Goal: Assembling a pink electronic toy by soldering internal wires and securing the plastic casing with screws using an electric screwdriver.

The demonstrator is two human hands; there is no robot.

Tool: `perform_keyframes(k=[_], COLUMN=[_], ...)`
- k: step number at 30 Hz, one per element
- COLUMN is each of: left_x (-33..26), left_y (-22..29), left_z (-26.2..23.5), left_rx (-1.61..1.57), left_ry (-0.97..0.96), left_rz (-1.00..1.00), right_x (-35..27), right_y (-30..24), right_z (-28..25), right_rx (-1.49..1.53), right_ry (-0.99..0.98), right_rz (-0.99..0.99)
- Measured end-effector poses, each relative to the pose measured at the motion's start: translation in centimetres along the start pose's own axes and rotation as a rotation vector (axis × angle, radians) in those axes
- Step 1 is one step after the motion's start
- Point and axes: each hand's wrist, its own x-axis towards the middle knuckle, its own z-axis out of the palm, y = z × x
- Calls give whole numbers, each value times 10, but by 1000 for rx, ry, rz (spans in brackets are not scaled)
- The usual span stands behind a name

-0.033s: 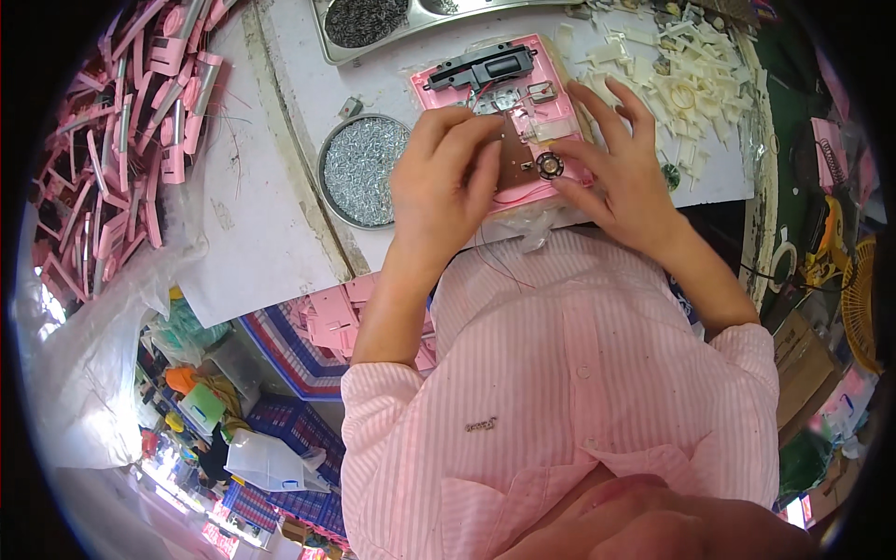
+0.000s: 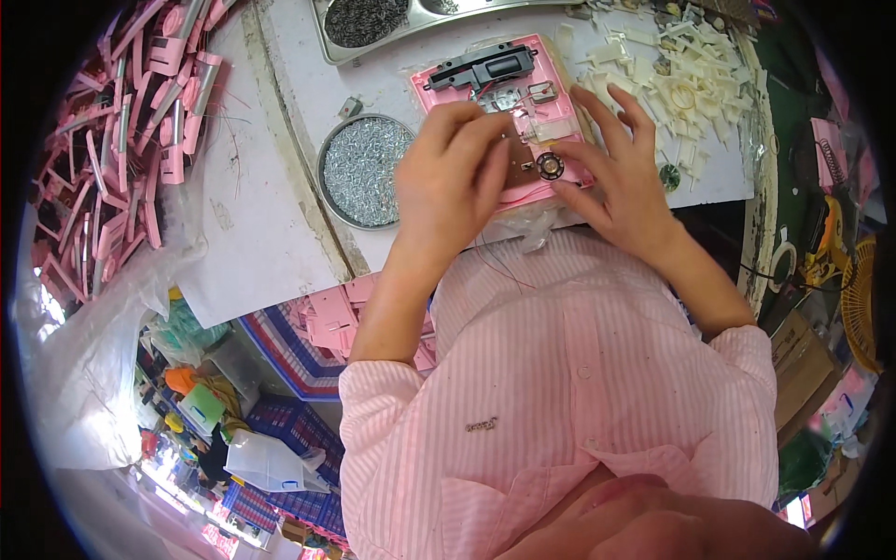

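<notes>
On the table in front of me lies a pink plastic casing [image 2: 561, 105] with parts inside. A dark grey bar-shaped part [image 2: 490, 65] sits at its far end, and a brown circuit board [image 2: 520, 166] lies near its middle. My left hand [image 2: 453, 173] is over the casing's left side, fingers bent and closed beside the board; what they pinch is hidden. My right hand [image 2: 621, 163] has its fingers spread over the right edge. Its thumb and index finger are either side of a round black part with a metal centre [image 2: 551, 166].
A round dish of small silver screws [image 2: 366, 173] stands left of the casing. Beyond is a metal tray [image 2: 341, 51] with dark screws. Cream plastic pieces [image 2: 686, 89] are heaped at right, pink parts with wires [image 2: 121, 140] at far left. Below the table edge is a crate [image 2: 294, 350].
My left hand has shifted very slightly to the right, its fingers lifting a little by the board. My right hand is almost unmoved, and the casing stays in place.
</notes>
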Motion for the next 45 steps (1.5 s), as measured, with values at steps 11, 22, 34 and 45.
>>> perform_keyframes(k=[11,22,34,45], left_x=[53,27,19,25], left_y=[-32,-41,-40,-33], left_z=[11,11,18,8], left_rx=[323,348,405,428], left_ry=[-163,-88,-82,-330], left_rz=[324,281,325,560], right_x=[37,79,78,64], right_y=[31,16,10,45], right_z=[-14,-3,3,-3], right_rx=[207,-272,-424,483], right_ry=[61,-82,-80,-155], right_rz=[92,67,57,449])
